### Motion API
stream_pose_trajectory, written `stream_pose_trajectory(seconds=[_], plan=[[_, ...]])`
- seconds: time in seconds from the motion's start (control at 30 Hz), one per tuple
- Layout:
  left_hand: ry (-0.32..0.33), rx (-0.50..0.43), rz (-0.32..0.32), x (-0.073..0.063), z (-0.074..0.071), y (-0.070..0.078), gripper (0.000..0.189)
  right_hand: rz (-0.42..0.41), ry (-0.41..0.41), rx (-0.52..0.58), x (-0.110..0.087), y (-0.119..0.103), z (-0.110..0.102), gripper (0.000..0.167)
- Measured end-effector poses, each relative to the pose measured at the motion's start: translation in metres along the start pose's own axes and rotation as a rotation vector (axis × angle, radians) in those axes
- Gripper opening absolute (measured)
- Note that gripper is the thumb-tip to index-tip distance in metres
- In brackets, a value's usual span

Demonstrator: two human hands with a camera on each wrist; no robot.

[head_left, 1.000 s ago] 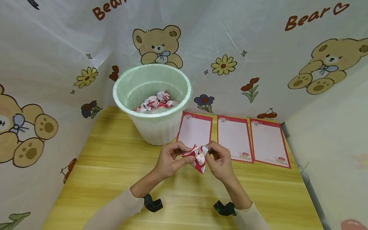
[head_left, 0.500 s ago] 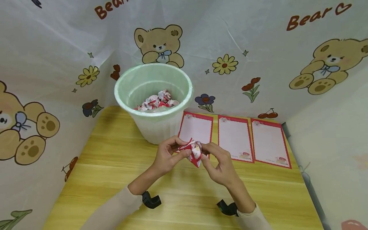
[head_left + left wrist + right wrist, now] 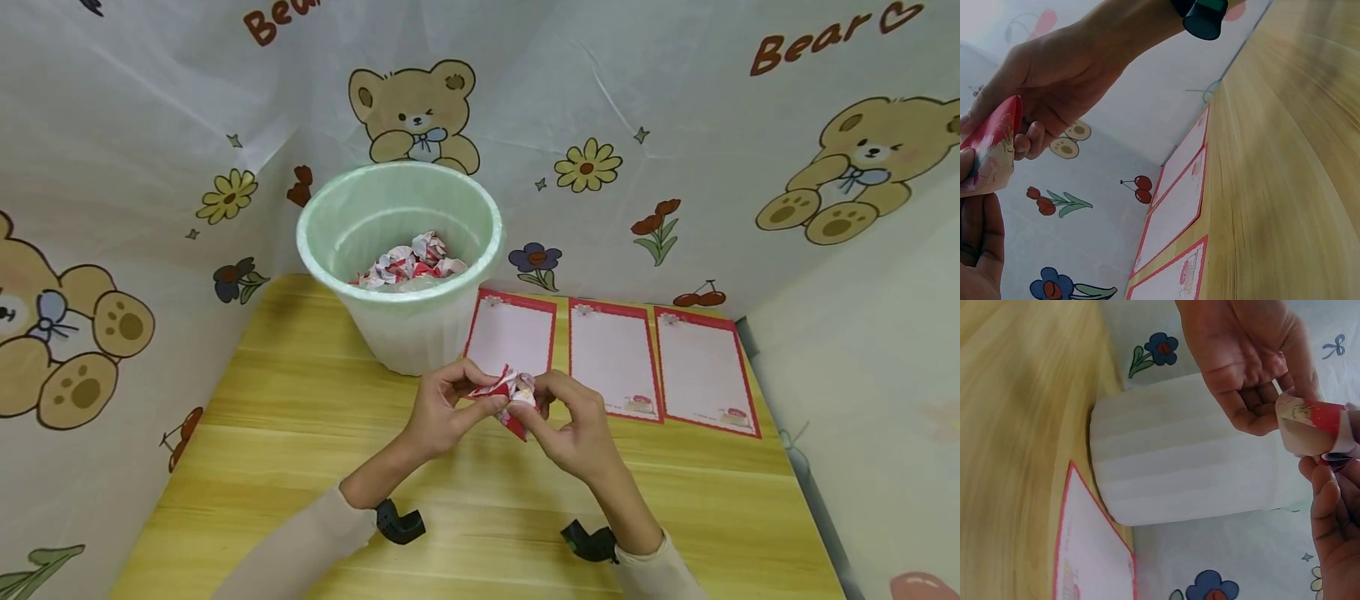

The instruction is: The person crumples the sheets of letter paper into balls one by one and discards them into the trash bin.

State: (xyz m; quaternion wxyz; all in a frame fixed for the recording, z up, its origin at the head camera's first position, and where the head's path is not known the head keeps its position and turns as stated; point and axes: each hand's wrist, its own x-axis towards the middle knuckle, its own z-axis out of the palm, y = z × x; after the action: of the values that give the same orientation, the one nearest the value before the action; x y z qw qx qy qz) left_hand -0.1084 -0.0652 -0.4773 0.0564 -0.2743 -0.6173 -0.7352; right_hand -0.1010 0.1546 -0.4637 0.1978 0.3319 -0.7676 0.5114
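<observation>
A crumpled, folded sheet of red-and-white paper (image 3: 523, 395) is held in the air between both hands, in front of the bucket. My left hand (image 3: 442, 417) pinches its left side between thumb and fingers. On the other side my right hand (image 3: 573, 425) pinches it, thumb in front. The left wrist view shows the paper (image 3: 994, 153) doubled over, with a printed picture on its outside. Part of it is covered by the fingers. In the right wrist view the paper (image 3: 1310, 428) appears curled, and its inner folds are hidden.
A pale green bucket (image 3: 405, 333) stands at the back left, with several crumpled paper balls (image 3: 401, 262) inside. Three red-bordered sheets (image 3: 611, 358) lie in a row along the back of the wooden table (image 3: 315, 450). Bear-print cloth (image 3: 525, 92) hangs around the table.
The right fingers moved off and back onto the paper; the right thumb now presses its front. The paper shifted left, then slightly right, and looks more gathered. The left hand kept its grip.
</observation>
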Motion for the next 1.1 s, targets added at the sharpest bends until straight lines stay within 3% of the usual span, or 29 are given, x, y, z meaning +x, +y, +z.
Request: stream_pose_trajectory(seconds=[0.1,0.4,0.57,0.8,1.1], plan=[[-0.001,-0.004,-0.001,-0.001,-0.002,-0.002,0.016,-0.002,0.013,0.053,0.001,0.002,0.005,0.014],[-0.019,-0.006,0.017,-0.002,0.001,-0.007,0.015,-0.006,0.021,0.207,0.003,0.008,0.007,0.029],[-0.016,0.015,-0.04,-0.003,-0.002,-0.007,0.019,-0.012,0.02,0.246,0.002,0.012,0.008,0.024],[-0.022,0.085,-0.123,0.001,-0.008,-0.005,0.048,-0.043,0.038,0.289,0.001,0.016,0.013,0.014],[-0.056,0.143,-0.132,0.003,-0.009,-0.002,0.041,-0.07,0.052,0.345,-0.002,0.019,0.009,0.007]])
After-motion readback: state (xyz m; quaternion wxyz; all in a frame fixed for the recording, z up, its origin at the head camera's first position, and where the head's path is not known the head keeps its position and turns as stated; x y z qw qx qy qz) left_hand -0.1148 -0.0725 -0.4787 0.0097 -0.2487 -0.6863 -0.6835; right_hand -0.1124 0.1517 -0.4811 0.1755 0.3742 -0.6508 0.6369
